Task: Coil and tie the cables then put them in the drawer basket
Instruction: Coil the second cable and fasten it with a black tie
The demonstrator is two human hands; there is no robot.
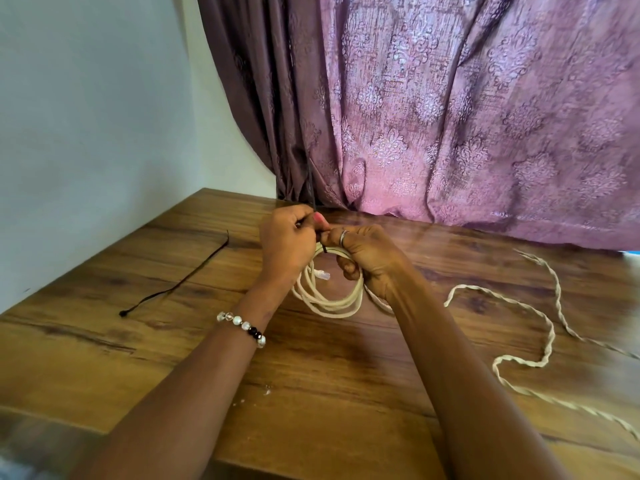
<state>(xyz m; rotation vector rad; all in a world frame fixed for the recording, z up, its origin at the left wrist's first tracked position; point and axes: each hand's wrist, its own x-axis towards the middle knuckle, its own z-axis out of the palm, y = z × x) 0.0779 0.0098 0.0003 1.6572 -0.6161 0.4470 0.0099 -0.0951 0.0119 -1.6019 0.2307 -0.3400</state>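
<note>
Two hands are working the same coil: the right hand point(363, 258) is pinching the white cable coil point(325, 292) at its top, the left hand point(287, 244) is closed on the black tie point(325, 248) beside it. If that pull is slipping, loops could be springing loose. Right of the hands, a twisted cable point(540, 327) is lying uncoiled; left, a spare tie point(180, 284). No drawer basket is showing.

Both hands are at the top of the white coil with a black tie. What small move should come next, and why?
Probably pull the black tie tight. It already wraps the white coil, the left hand pinches its tail, and the right hand holds the loops together.
</note>
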